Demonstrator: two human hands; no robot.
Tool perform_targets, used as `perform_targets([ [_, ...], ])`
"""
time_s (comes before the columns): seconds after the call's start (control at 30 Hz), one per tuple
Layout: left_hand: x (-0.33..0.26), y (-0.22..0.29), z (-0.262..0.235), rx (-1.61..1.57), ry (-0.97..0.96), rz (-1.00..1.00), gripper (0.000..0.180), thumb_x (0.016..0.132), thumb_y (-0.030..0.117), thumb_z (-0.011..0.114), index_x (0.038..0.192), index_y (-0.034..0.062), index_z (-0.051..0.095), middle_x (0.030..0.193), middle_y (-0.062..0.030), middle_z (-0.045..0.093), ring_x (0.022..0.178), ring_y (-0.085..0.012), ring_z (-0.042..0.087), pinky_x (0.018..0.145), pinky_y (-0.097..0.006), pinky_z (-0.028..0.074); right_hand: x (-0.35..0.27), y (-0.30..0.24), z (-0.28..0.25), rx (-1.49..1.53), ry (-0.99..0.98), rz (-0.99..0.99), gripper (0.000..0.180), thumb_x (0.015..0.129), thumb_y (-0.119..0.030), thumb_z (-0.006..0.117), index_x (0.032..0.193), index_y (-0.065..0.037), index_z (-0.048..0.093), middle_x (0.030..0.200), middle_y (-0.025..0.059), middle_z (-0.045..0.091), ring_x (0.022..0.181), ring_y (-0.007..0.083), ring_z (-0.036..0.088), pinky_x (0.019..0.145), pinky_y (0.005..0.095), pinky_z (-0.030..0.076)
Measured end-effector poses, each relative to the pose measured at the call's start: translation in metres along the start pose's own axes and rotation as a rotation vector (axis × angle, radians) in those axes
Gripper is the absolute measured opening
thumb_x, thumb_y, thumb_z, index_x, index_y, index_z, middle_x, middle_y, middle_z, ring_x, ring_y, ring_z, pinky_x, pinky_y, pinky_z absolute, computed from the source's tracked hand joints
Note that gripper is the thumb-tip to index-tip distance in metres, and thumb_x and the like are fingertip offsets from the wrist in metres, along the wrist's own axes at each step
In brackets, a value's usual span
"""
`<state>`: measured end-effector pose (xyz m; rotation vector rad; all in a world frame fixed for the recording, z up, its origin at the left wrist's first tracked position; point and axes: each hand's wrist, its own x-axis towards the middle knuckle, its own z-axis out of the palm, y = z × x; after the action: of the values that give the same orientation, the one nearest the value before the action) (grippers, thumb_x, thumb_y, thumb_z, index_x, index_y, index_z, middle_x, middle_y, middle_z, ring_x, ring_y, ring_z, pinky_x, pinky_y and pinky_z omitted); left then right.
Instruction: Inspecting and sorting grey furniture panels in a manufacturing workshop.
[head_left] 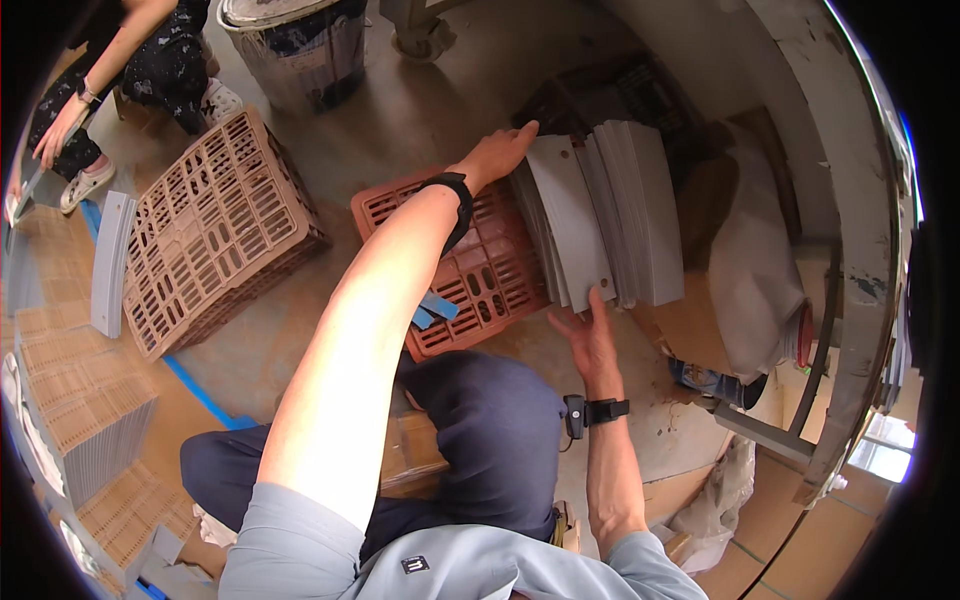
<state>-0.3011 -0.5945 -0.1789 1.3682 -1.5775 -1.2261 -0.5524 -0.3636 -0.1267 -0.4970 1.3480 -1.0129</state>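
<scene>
A bundle of thin grey curved panels [572, 225] stands on edge beside an upturned orange-red plastic crate [490, 270]. My left hand [497, 157] reaches across the crate and closes over the far end of these panels; its thumb is hidden. At their near end, my right hand [590, 345] has its fingers spread, with a fingertip touching the lower corner of the front panel. Small round dark marks show near the panel's corners. Right behind this bundle is a thicker stack of similar grey panels [640, 215].
Blue strips [435, 310] lie on the orange-red crate. A pinkish-brown crate [215, 225] stands to the left, with grey panels [112, 265] leaning near it. Beyond is a stained bucket [305, 60]. A co-worker's hand [62, 130] shows far left, above stacked cardboard [85, 400]. A metal frame [850, 300] borders the right.
</scene>
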Motion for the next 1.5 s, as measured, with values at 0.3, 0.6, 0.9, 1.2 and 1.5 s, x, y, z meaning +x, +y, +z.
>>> perform_targets([
  [0.3,-0.015,0.005,-0.012,0.077,0.033,-0.117,0.074,0.1,0.06,0.031,0.135,0.0001,0.058,0.139,-0.0302,0.053,0.132,-0.0473,0.046,0.113,-0.047,0.035,0.001,-0.001,-0.005,0.122,0.01,0.057,0.072,0.088,-0.041,0.077,0.143,-0.008,0.044,0.141,0.0073,0.047,0.13,0.0299,0.046,0.112,0.059,0.038],
  [0.6,-0.016,0.021,0.007,-0.09,0.026,-0.175,0.076,0.099,0.06,0.04,0.14,-0.002,0.053,0.144,-0.0264,0.051,0.138,-0.0385,0.045,0.114,-0.04,0.033,-0.001,0.016,0.005,0.311,0.063,0.032,0.07,0.087,-0.038,0.079,0.143,-0.012,0.046,0.141,0.0054,0.047,0.13,0.0291,0.045,0.112,0.055,0.037],
  [0.9,-0.01,0.025,0.003,0.09,-0.018,-0.091,0.074,0.093,0.059,0.052,0.136,-0.0005,0.058,0.128,-0.0269,0.063,0.126,-0.0416,0.056,0.106,-0.04,0.042,-0.003,0.025,0.027,0.091,0.236,-0.111,0.068,0.091,-0.039,0.075,0.14,-0.003,0.045,0.14,0.0074,0.048,0.13,0.0262,0.046,0.11,0.0522,0.042],
  [1.2,-0.027,0.018,-0.009,0.154,0.033,-0.071,0.072,0.091,0.06,0.055,0.127,-0.0025,0.062,0.122,-0.0292,0.065,0.12,-0.0416,0.06,0.103,-0.042,0.044,-0.005,0.028,0.032,-0.04,0.267,-0.134,0.071,0.091,-0.043,0.073,0.141,-0.002,0.045,0.14,0.0098,0.052,0.126,0.0218,0.052,0.102,0.0437,0.047],
  [1.5,-0.058,0.004,-0.015,-0.003,0.072,-0.054,0.068,0.092,0.056,0.062,0.124,-0.0042,0.061,0.116,-0.0217,0.068,0.11,-0.0301,0.064,0.097,-0.038,0.046,-0.012,0.045,0.026,-0.018,0.268,-0.147,0.07,0.09,-0.041,0.074,0.14,0.001,0.047,0.136,0.0127,0.055,0.123,0.0207,0.053,0.104,0.0388,0.045],
])
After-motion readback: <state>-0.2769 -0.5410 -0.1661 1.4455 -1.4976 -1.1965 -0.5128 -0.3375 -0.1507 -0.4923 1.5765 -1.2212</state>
